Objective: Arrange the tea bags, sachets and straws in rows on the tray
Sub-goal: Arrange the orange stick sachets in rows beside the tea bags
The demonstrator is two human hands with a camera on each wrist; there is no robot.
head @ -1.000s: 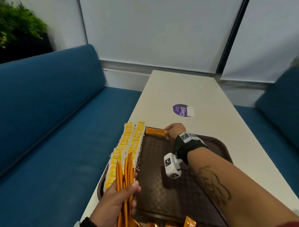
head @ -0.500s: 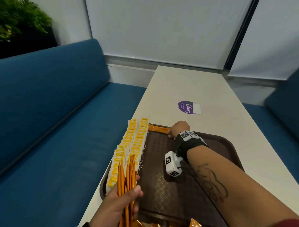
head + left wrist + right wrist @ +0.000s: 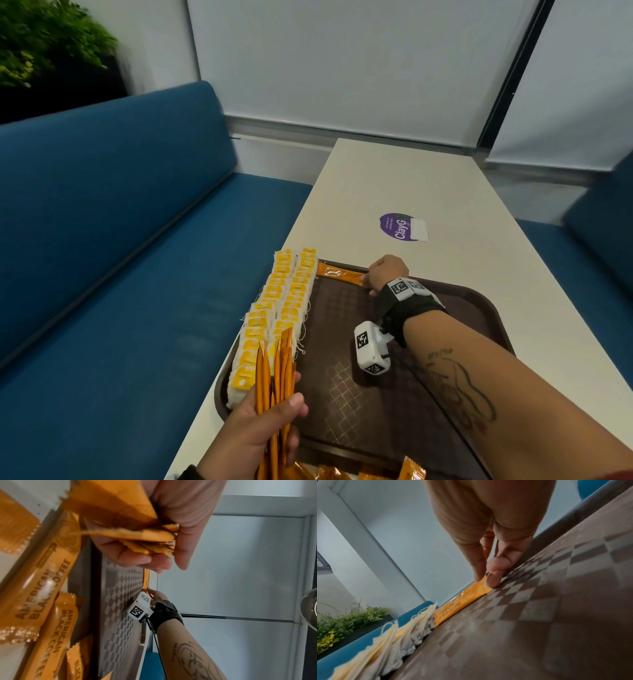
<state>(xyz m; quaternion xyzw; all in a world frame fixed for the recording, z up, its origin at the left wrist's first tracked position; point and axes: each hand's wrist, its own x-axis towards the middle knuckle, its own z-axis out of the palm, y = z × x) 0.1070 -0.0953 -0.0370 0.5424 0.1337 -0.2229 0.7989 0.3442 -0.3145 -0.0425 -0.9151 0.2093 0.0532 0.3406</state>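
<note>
Along the tray's point(image 3: 479, 298) far rim lay one orange sachet point(image 3: 339, 274), its left end just beside the tea bags point(image 3: 277, 308) and its right end pinched between thumb and fingertips point(image 3: 493, 580) of the right hand point(image 3: 387, 274). That sachet read "American Black Coffee" and lay flat against the rim. The tea bags stood in two close rows down the tray's left side, yellow tags up. Near the tray's front edge the left hand point(image 3: 253, 435) was curled round a bundle of sachets point(image 3: 277, 377), held upright with their ends fanned over the nearest tea bags. More loose sachets point(image 3: 42, 588) lay on the table point(image 3: 411, 178) just before the tray. A purple sticker point(image 3: 397, 226) sat on the table beyond the tray.
</note>
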